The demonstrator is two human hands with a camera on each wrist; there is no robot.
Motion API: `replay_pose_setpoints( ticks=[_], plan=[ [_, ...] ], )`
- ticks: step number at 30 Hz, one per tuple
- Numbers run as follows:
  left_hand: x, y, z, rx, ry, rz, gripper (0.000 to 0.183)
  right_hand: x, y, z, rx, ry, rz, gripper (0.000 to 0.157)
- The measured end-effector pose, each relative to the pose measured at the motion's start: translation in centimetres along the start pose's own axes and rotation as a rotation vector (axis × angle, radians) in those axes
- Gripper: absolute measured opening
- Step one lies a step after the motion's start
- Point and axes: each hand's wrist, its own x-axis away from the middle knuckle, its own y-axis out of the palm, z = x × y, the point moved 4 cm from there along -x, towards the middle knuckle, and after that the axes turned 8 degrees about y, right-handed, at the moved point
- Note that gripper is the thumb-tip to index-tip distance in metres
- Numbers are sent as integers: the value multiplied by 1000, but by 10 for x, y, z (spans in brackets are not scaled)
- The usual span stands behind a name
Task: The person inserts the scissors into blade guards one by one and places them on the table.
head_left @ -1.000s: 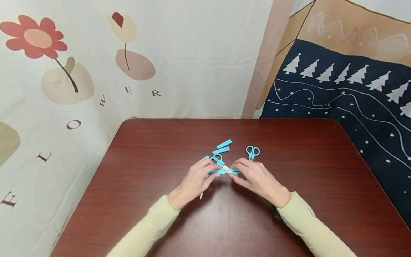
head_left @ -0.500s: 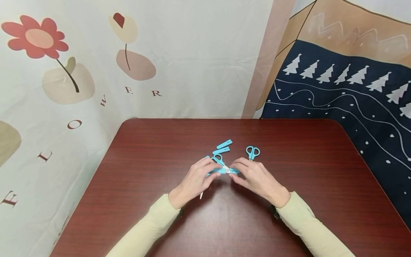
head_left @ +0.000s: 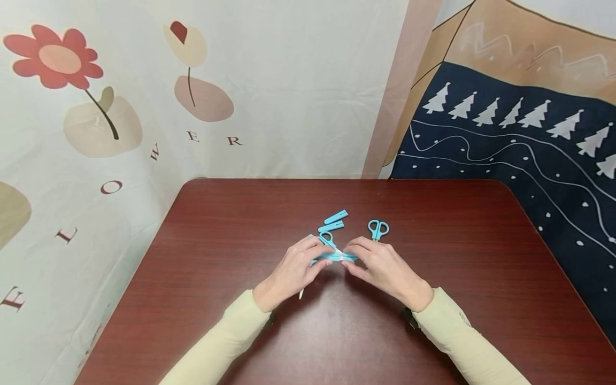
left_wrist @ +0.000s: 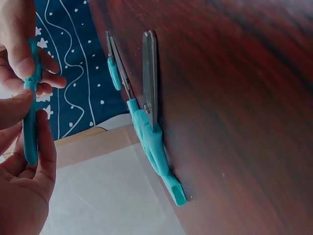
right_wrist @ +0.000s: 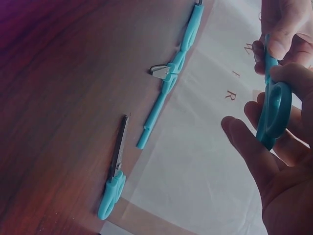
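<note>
In the head view my left hand point(head_left: 293, 270) pinches a blue blade cover point(head_left: 327, 257) between thumb and fingers. My right hand point(head_left: 387, 270) grips the blue handles of a pair of scissors point(right_wrist: 279, 110), seen best in the right wrist view. The cover is over the blades, close up to the handles, with a pale sliver between them in the head view. Both hands are held above the table. Behind them lies a second pair of scissors point(head_left: 326, 237) with bare blades, partly hidden by the left hand. Another uncovered pair of scissors point(head_left: 378, 229) lies beyond the right hand.
Two loose blue blade covers point(head_left: 336, 216) lie side by side toward the back of the brown table point(head_left: 231, 214). A pale blade tip point(head_left: 301, 293) shows below the left hand. A printed cloth point(head_left: 298, 91) hangs behind the table.
The cover and the scissors handles have come closer together; the stretch of bare metal between them has shrunk. Both hands stay in nearly the same place.
</note>
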Motion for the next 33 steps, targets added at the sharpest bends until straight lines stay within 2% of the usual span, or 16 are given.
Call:
replay_pose_setpoints(
  ticks=[6, 12, 22, 33],
  plan=[
    [0, -3, 0, 1, -42, 11, 29, 0, 0, 3, -22, 31, -24, 30],
    [0, -5, -1, -15, -97, 34, 25, 1, -1, 3, -4, 24, -7, 29],
    [0, -4, -1, -20, -49, 66, 24, 0, -1, 3, 6, -1, 24, 28],
    [0, -4, 0, -18, -51, 52, 23, 0, 0, 1, -3, -27, 50, 27]
  ],
)
